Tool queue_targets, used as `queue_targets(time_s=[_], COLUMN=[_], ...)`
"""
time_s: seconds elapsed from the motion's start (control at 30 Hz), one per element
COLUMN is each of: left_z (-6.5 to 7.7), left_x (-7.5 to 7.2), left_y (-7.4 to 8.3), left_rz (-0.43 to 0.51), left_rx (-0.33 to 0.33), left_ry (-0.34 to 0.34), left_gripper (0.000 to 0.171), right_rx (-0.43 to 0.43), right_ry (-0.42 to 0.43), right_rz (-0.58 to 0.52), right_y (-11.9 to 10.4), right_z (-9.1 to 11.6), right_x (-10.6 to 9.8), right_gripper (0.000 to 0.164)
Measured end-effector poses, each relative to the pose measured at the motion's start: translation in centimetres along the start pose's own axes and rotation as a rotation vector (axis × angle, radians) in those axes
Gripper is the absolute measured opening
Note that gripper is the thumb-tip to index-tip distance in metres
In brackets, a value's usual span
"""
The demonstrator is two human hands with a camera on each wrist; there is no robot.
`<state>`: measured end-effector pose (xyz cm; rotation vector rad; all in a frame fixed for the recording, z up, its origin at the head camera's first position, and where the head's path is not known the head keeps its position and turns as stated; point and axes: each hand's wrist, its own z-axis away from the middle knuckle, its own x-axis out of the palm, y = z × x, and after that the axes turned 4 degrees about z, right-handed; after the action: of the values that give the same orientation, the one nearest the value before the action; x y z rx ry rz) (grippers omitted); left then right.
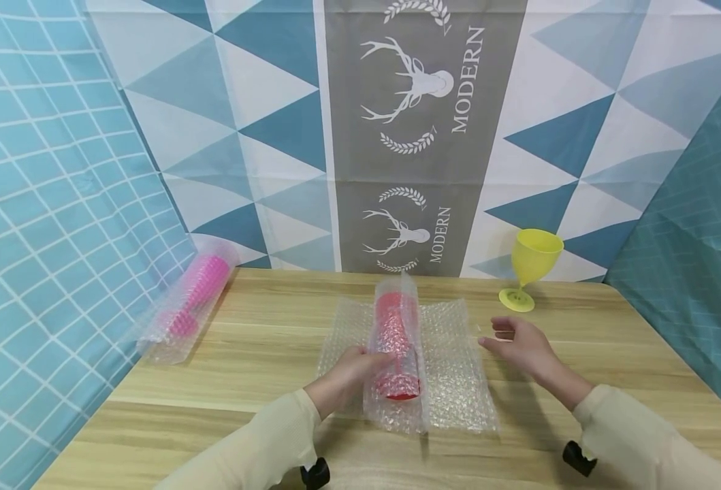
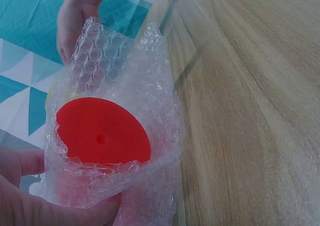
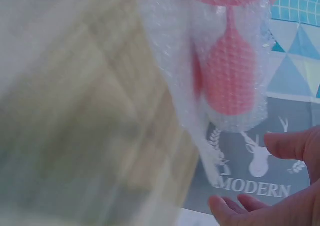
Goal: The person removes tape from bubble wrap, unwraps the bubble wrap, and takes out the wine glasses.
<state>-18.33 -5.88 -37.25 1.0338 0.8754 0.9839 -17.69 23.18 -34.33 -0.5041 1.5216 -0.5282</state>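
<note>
A red plastic goblet (image 1: 391, 320) lies on its side, partly rolled in bubble wrap (image 1: 458, 374), its base toward me. My left hand (image 1: 354, 371) grips the wrapped goblet from the left, thumb over the top. In the left wrist view the round red base (image 2: 102, 131) shows at the open end of the roll. Beyond the right edge of the sheet, my right hand (image 1: 525, 350) is held with fingers apart and nothing between them. The right wrist view shows that hand (image 3: 295, 201) beside the wrapped goblet's cup (image 3: 231, 73).
A yellow goblet (image 1: 538, 255) stands upright at the back right of the wooden table (image 1: 262, 320). At the back left lies a pink goblet (image 1: 197, 286) rolled in bubble wrap. Patterned cloth (image 1: 274, 136) hangs behind the table and along both sides.
</note>
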Motion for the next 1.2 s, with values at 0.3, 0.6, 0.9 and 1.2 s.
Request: queue_targets(time_s=[0.3,0.6,0.9,1.2], left_z=[0.0,0.2,0.2,0.2], left_x=[0.2,0.5,0.7,0.6], left_y=[0.1,0.5,0.6,0.6], left_rz=[0.002,0.005,0.034,0.035], left_rx=[0.005,-0.004,0.012,0.02], left_ry=[0.01,0.014,0.004,0.01], left_gripper=[0.034,0.03,0.032,0.032], right_rx=[-0.172,-0.252,-0.293,-0.309], right_ry=[0.113,0.129,0.097,0.028], right_rz=[0.081,0.066,0.095,0.162], right_y=[-2.6,-5.0,-7.2,-8.8], right_z=[-1.0,-2.4,-3.7,-5.6], right_x=[-1.4,-2.2,-2.3,-1.1], right_gripper=[0.05,0.036,0.028,0.026])
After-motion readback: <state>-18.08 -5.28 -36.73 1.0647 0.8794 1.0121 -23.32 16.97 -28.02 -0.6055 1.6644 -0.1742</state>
